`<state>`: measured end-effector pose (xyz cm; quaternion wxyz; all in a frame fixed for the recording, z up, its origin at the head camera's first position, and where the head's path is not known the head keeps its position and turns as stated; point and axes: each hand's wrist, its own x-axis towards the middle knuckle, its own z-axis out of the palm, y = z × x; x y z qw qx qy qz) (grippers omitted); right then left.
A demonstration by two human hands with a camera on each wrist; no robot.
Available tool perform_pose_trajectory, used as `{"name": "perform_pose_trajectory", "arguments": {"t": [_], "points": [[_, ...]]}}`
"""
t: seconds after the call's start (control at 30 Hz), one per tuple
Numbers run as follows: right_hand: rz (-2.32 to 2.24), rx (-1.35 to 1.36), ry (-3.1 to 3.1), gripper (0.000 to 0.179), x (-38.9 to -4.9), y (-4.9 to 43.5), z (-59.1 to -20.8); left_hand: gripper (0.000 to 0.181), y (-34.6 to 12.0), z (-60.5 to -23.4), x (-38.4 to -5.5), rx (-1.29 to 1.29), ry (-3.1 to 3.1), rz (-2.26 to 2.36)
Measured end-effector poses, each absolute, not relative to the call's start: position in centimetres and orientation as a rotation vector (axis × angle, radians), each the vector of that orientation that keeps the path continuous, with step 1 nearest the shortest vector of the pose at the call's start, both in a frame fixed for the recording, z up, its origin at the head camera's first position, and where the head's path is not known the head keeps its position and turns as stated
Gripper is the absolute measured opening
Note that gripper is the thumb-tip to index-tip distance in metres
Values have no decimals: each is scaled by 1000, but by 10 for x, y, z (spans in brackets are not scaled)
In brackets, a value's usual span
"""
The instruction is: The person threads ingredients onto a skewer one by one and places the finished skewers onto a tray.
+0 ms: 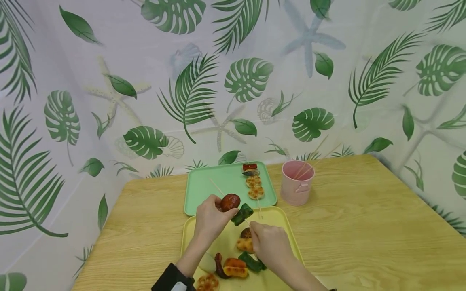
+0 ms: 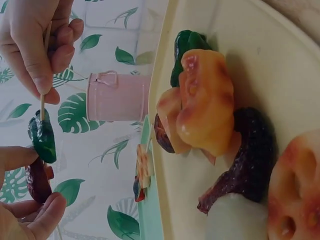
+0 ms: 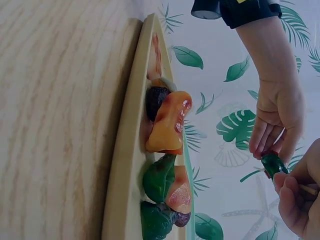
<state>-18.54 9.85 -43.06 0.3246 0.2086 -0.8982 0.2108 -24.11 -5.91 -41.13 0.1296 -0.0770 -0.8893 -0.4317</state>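
In the head view, a mushroom [image 1: 230,202] is pinched between the thumb and fingers of the left hand [image 1: 210,216], while the right hand [image 1: 271,242] is curled round the lower end of a stick. From the left wrist, the stick [image 2: 43,106] is shown running into a green pepper [image 2: 43,136], just beside the mushroom. From the right wrist, the left palm is exposed, though the mushroom is largely hidden.

The green pepper is held between the two hands, against the left thumb in the head view. All of this is raised above a yellow tray [image 1: 278,218], on which a yellow-orange piece [image 2: 207,105], a dark curved piece [image 2: 250,155] and a lotus slice [image 2: 300,190] are laid. Two more peppers [image 3: 160,180] are revealed in the right wrist view.

Beyond the hands, a finished skewer [image 1: 253,182] is laid along the right side of a green tray [image 1: 214,173], its stick end reaching over the yellow tray. A pink bucket [image 1: 295,194] is placed just beside the green tray's right edge. A broad stretch of counter [image 1: 364,226] is seen farther right; a narrower strip is left on the other side.
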Motion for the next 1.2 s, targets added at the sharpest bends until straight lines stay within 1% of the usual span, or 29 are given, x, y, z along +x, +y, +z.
{"name": "perform_pose_trajectory", "arguments": {"t": [0.1,0.2,0.3,0.4,0.43,0.57,0.6,0.7,0.8,0.9,1.0,1.1,1.2], "points": [[616,533,-2397,5,-188,101,-428,37,-58,-411,-243,-244,-2569,-1243],[672,521,-2450,5,-191,106,-427,36,-57,-412,-244,-278,-2569,-1236],[743,489,-2481,8,-194,114,-427,34,-57,-415,-244,-338,-2593,-1225],[840,442,-2522,15,-195,124,-424,35,-61,-417,-244,-433,-2661,-1240],[885,432,-2535,18,-194,127,-424,36,-64,-418,-243,-473,-2693,-1255],[1170,335,-2585,15,-190,142,-423,37,-77,-419,-239,-594,-2806,-1318],[1248,296,-2577,13,-189,146,-423,37,-80,-419,-238,-615,-2826,-1327],[1412,185,-2525,15,-184,161,-420,33,-81,-419,-236,-673,-2868,-1317],[1417,132,-2481,16,-179,179,-417,34,-74,-423,-236,-787,-2964,-1235],[1377,123,-2455,17,-170,193,-415,35,-65,-431,-236,-941,-3095,-1029],[1371,123,-2445,17,-162,202,-415,37,-57,-440,-236,-1037,-3200,-873],[1367,133,-2449,17,-155,206,-417,37,-54,-446,-237,-1056,-3242,-827],[1369,135,-2450,17,-152,206,-419,33,-52,-452,-239,-1070,-3214,-833]]}}
